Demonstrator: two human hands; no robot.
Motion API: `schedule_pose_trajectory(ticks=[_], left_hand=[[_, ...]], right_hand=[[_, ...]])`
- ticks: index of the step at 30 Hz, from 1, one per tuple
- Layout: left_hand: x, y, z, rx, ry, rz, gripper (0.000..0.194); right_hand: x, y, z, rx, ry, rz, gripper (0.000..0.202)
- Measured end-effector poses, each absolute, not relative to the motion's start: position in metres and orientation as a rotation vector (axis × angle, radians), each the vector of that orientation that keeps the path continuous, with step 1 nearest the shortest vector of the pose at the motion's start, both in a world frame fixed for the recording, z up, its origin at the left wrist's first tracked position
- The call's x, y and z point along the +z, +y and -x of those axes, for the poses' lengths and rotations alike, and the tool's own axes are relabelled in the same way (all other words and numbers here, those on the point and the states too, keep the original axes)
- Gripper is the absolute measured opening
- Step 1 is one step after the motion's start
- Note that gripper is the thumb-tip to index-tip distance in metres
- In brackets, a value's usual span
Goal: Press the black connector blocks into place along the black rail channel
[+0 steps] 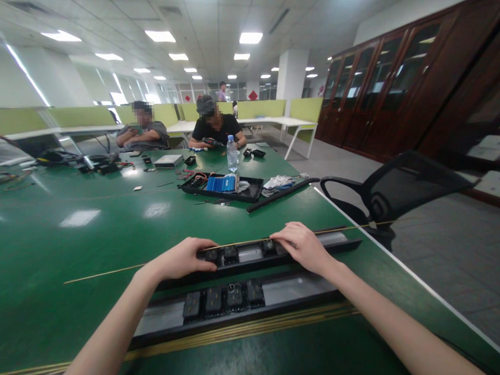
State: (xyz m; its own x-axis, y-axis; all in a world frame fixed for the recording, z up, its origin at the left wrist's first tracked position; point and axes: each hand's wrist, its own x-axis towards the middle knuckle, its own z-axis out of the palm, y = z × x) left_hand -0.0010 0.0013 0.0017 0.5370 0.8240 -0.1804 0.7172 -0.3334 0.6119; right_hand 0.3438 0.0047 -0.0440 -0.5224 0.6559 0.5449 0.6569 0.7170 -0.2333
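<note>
"Brass-coloured rod (236, 244): where is it lying?"

"Just beyond the near rail (296, 288), lengthwise along the far rail (249, 255), with its ends poking out past that one."

"And the hands?"

"Well apart from each other, both reaching beyond the near rail. The left hand (189, 257) has thumb and fingers spread about a black block in the far rail, beside the rod. The right hand (303, 247) has its fingertips gathered at the rod, by another block. Whether either one is clamped on anything, I cannot tell."

"What does the near rail carry?"

"Four black blocks (213, 301), side by side, left of its bare pale stretch."

"Anything else on the surface (123, 226)?"

"A bundle of thin rods (248, 330) along the front of the near rail. Well beyond it, a black tray (253, 192) with a blue item (220, 184), and farther beyond, a water bottle (232, 155)."
</note>
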Motion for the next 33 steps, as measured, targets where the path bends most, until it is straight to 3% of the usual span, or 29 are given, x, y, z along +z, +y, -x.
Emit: schedule_pose_trajectory(ticks=[33], left_hand=[[0.003, 0.000, 0.000, 0.208, 1.238, -2.138, 0.051]], right_hand=[[-0.027, 0.020, -0.399, 0.250, -2.397, 1.134, 0.020]])
